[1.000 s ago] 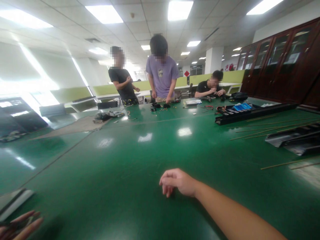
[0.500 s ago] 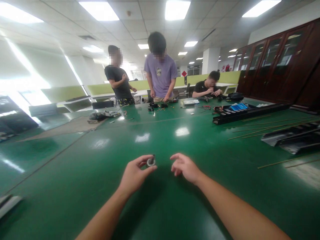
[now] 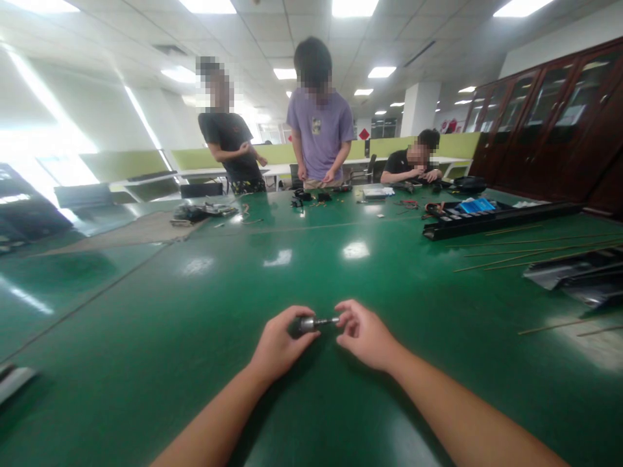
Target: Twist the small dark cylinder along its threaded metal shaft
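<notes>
A small metal part [image 3: 307, 324] with a thin shaft lies sideways between the thumb and fingers of my left hand [image 3: 282, 344], above the green tabletop [image 3: 195, 363]. Its shaft points right, and the tip reaches the fingers of my right hand [image 3: 367, 334]. That hand is curled with thumb and fingers apart. Whether its fingertips touch the shaft tip is hard to tell.
Long black metal channels [image 3: 501, 219] and thin rods [image 3: 516, 250] lie on the right. A pile of parts [image 3: 202, 211] sits at the far left. Three people [image 3: 321, 130] are across the table, with small black parts [image 3: 302, 196] near them.
The metal part has turned, so its shaft now points right instead of showing end-on. My left hand has moved right, nearer to my right hand, whose fingers have curled more.
</notes>
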A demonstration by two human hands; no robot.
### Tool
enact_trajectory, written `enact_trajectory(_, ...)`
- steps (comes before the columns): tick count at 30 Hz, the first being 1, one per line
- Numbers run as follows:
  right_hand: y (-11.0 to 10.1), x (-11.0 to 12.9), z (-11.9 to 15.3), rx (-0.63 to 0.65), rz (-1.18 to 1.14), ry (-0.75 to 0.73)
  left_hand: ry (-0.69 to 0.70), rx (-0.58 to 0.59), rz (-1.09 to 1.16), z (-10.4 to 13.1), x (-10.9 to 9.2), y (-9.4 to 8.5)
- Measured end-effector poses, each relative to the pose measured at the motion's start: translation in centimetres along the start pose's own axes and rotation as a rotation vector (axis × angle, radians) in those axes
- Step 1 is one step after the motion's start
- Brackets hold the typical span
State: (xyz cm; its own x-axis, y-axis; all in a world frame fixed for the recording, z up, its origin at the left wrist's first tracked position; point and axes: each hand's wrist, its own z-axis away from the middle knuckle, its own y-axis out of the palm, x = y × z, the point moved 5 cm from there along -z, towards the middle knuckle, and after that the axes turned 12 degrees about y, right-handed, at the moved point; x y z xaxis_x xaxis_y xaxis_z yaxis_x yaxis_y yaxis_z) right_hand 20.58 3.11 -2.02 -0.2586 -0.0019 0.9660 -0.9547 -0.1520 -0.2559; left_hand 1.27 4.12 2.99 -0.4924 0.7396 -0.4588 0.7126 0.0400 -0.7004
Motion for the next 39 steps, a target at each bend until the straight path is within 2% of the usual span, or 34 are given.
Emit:
enact_trajectory(6,0.0,0.4,0.5,0.001,0.079,-0.020,0.063,0.012,0.049,0.0,-1.3,0.5)
enact_trajectory(15,-0.1,2.2,1.4,-0.057,0.168,-0.172,0.149,0.059,0.119,0.2,-2.5,1.0)
enact_trajectory(33,-0.3,3.3,2.1,-0.130,0.272,-0.281,0.167,0.028,0.094,0.1,-2.6,1.0)
enact_trajectory(39,-0.2,3.6,2.3,-0.115,0.293,-0.309,0.176,0.023,0.092,0.1,-2.4,1.1)
